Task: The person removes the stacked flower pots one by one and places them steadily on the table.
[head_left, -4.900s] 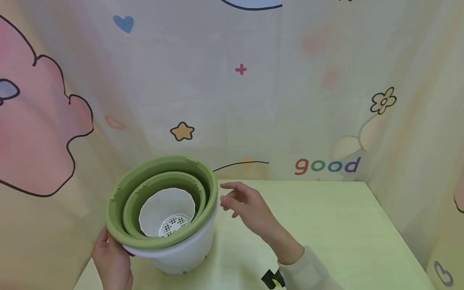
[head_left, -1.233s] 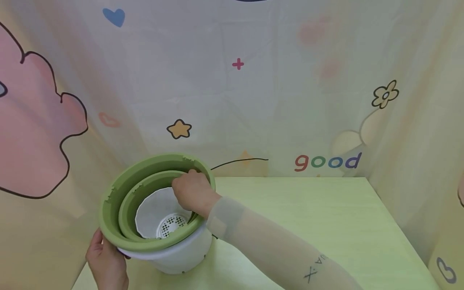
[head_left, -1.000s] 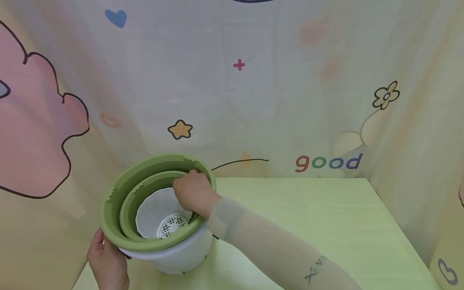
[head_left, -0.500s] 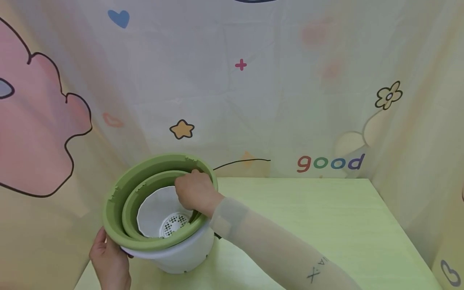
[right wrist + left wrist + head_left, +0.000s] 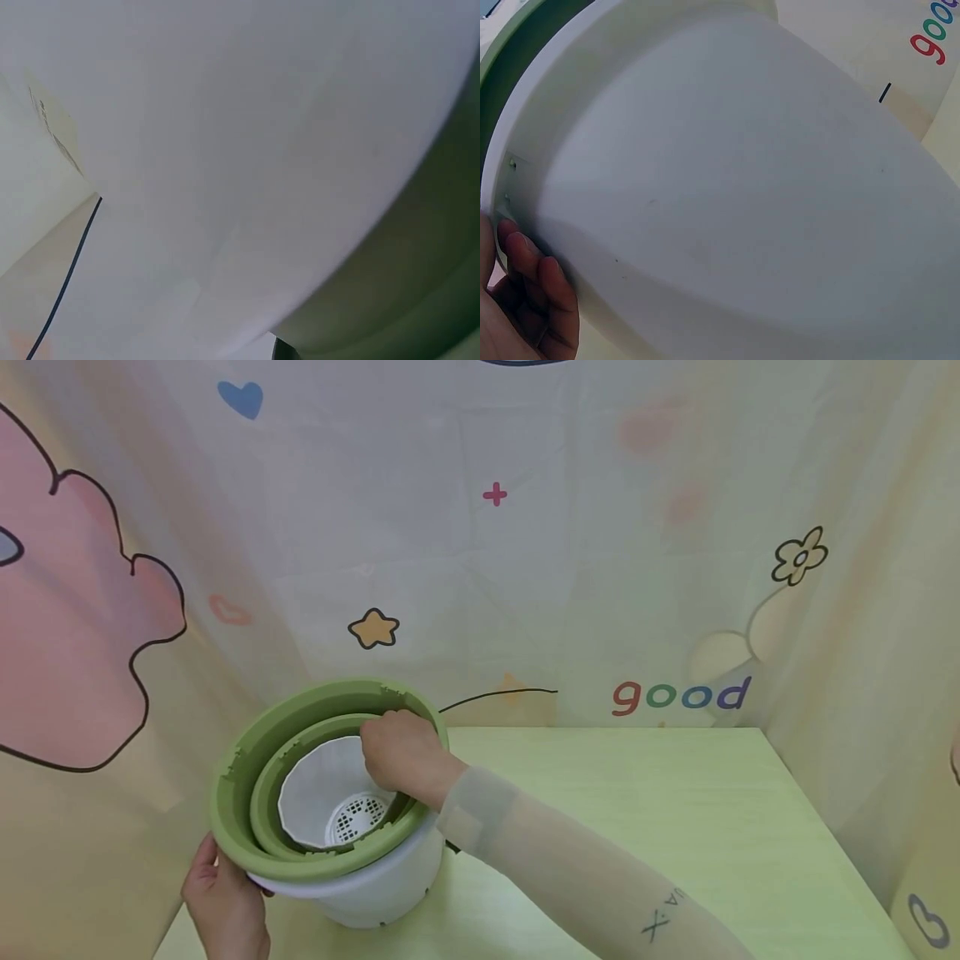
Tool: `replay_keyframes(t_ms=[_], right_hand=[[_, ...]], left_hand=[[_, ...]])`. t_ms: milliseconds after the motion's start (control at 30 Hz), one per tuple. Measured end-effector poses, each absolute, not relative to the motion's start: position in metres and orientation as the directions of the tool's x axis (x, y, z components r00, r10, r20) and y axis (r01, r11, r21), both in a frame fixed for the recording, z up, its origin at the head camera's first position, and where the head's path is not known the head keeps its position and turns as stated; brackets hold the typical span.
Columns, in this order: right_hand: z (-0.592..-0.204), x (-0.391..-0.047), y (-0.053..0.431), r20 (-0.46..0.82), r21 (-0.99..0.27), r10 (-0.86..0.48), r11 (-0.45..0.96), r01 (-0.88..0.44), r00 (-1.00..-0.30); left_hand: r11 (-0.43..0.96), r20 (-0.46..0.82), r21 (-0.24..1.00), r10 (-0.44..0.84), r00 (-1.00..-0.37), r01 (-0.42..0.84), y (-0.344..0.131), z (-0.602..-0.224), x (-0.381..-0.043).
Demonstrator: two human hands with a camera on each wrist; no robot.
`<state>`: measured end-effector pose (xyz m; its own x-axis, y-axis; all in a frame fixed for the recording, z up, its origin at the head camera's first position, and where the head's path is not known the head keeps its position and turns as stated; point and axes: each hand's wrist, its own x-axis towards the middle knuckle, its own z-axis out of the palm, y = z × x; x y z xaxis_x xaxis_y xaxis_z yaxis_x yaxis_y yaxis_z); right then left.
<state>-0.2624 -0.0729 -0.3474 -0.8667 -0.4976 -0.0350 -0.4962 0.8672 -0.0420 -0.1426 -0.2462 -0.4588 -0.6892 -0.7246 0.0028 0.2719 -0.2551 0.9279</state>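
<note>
Nested flowerpots stand tilted at the left of the head view. The large outer flowerpot has a white body and a thick green rim; inside sits a smaller green flowerpot. Innermost is a white flowerpot with a perforated bottom. My right hand reaches inside and grips the right edge of the white inner flowerpot, its fingertips hidden. At the outer pot's lower left, my left hand holds the rim, with curled fingers under its lip in the left wrist view.
The pots are on a pale green table, which extends to the right. A printed curtain hangs behind and along both sides, close to the pots at the left.
My right hand came from beside the pots into the stack. Over the last half second, the white inner flowerpot rose slightly and shifted within the green one. My left hand stayed at the rim.
</note>
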Motion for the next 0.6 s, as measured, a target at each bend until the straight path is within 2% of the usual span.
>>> replay_keyframes(t_ms=[600], right_hand=[[-0.331, -0.266, -0.063, -0.077, -0.156, -0.526, 0.845, -0.511, -0.847]], left_hand=[[-0.251, -0.004, 0.933, -0.722, -0.692, 0.257, -0.247, -0.460, -0.142]])
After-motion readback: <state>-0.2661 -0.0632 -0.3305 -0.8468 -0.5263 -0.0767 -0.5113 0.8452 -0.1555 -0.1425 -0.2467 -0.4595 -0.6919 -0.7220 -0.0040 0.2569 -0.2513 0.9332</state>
